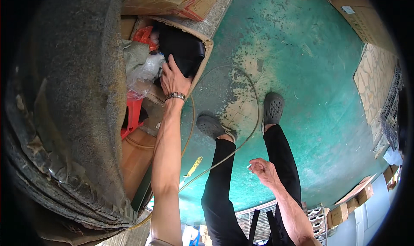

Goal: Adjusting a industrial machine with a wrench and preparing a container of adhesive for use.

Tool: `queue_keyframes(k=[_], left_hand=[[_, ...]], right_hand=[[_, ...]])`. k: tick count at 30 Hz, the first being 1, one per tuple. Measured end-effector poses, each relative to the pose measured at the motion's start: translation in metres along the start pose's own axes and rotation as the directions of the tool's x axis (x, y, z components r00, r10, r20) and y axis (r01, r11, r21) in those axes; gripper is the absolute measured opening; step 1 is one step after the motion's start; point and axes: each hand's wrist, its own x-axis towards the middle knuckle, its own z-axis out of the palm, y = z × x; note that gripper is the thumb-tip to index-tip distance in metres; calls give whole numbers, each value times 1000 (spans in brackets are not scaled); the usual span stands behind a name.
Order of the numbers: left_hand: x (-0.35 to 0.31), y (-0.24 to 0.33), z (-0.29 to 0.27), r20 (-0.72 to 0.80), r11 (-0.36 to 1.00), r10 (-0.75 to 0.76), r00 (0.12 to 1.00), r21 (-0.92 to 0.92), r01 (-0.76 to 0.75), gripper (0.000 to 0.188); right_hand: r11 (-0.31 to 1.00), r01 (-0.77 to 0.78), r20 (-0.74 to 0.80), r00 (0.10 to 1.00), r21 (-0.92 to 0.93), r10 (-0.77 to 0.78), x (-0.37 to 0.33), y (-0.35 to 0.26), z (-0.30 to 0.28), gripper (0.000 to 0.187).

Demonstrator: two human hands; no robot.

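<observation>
My left hand (pixel 174 80), with a watch (pixel 175 96) on its wrist, reaches into an open cardboard box (pixel 207 58). Its visible fingers are stretched out and apart, against a smooth black thing (pixel 179 47) whose kind I cannot make out. Crumpled clear plastic (pixel 144 75) lies left of the hand, and an orange-red plastic bag (pixel 146 36) sits behind it. Over the floor, in front of my leg, my right hand (pixel 265 172) is closed with a small white stick-like thing (pixel 249 165) between its fingers.
A thin hose (pixel 258 103) loops over the green floor (pixel 310 95) around my feet. A rough grey slab (pixel 82 86) fills the left side. Below the box is a red plastic thing (pixel 133 114). A large carton (pixel 362 17) stands far right; a yellow-handled tool (pixel 194 166) lies beside my left forearm.
</observation>
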Motion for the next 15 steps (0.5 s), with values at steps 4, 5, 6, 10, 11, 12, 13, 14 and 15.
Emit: queue_keyframes(k=[4, 5, 6, 10, 11, 12, 13, 14, 15], left_hand=[[1, -17, 8, -21, 999, 35, 999, -31, -35, 90], [3, -25, 8, -65, 990, 54, 996, -126, -62, 83], [5, -34, 7, -110, 972, 69, 992, -218, -91, 75], [14, -54, -4, -38, 908, -17, 999, -418, -1, 54], [16, -62, -11, -68, 845, -5, 998, -533, -32, 48], [13, -60, -17, -71, 829, -33, 997, -560, -12, 46], [10, -52, -21, -69, 803, -59, 996, -596, 6, 43], [8, -55, -26, -90, 806, -90, 992, -591, 20, 42], [6, -58, -31, -110, 808, -121, 986, -588, 34, 41]], right_hand=[[995, 21, -7, 1000, 94, -20, 0, 1, 3, 21], [996, 9, -3, 1000, 94, -9, 0, -2, 4, 21], [996, -2, 1, 1000, 94, 2, 0, -4, 6, 22], [994, -20, 3, 1000, 104, 20, -1, -5, 7, 23], [995, -26, 7, 1000, 101, 25, -1, -6, 8, 23], [995, -37, -1, 999, 93, 37, 0, -6, 5, 24], [995, -45, -23, 999, 84, 47, -1, -4, -2, 24], [996, -24, -25, 999, 84, 26, -1, -4, -3, 24], [997, -3, -29, 1000, 83, 5, -1, -5, -4, 24]])
